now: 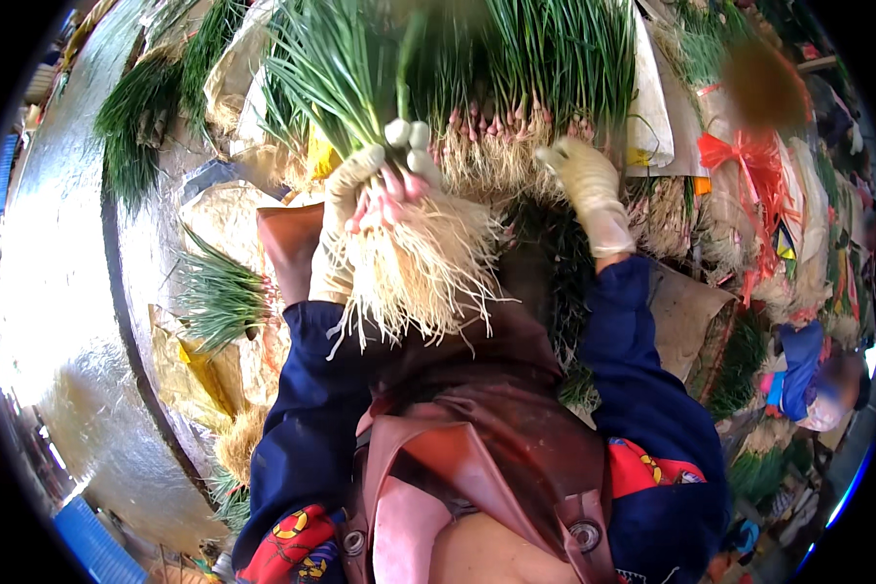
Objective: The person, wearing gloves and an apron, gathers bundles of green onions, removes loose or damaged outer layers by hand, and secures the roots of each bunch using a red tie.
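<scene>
Spring onions with long green leaves, pink bulbs and pale stringy roots (419,258) make one thick bundle in my left hand (350,190); that hand is closed around the stems just above the bulbs. I see several bulbs there, too overlapped for me to count. The bundle is held up in front of the body, roots hanging toward the chest.

My right hand (584,180) is well apart from it, fingers bent and close together, near the root ends of one long row of green spring onions with pink bulbs (516,122). I cannot tell whether it pinches any.

Two cream fabric gloves (608,224) cover the hands, and two navy blue sleeves (623,331) run down to two red patterned patches (652,462). I count two round metal studs (586,534) on the brown shiny apron (496,380).

To the left lies one small green-leaved bunch (219,295); to the right, one red plastic ribbon bow (749,165).
</scene>
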The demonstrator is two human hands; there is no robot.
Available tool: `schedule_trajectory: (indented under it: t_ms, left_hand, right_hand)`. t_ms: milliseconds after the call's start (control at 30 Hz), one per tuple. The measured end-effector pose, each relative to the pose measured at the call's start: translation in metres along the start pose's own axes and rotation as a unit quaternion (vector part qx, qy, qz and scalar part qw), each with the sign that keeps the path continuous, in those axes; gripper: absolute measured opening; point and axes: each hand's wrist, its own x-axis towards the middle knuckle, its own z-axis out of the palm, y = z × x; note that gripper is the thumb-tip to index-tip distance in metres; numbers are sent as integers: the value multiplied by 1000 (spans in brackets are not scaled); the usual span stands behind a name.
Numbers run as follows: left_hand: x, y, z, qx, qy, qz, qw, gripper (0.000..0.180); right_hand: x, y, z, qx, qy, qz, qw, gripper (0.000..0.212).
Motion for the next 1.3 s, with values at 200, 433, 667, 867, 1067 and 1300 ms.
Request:
schedule_trajectory:
  t_ms: [200,433,667,867,1067,1300]
  left_hand:
    - [13,24,-30,44,-37,21,998,61]
    - [15,13,-61,111,79,87,987,47]
    - [25,4,-100,105,68,74,989,46]
    - [26,-4,-113,124,114,76,983,49]
    - [28,-8,-105,185,151,100,966,48]
    - [24,-9,-102,170,136,92,972,44]
  right_hand:
    - [66,-105,16,131,10,-16,991,41]
    - [107,-91,29,392,-86,-16,916,34]
    - [90,-53,25,402,115,-71,905,16]
    - [78,-87,20,336,54,-24,940,26]
    - [120,-108,48,241,-5,-6,971,37]
    - [112,-74,38,525,-93,-61,844,25]
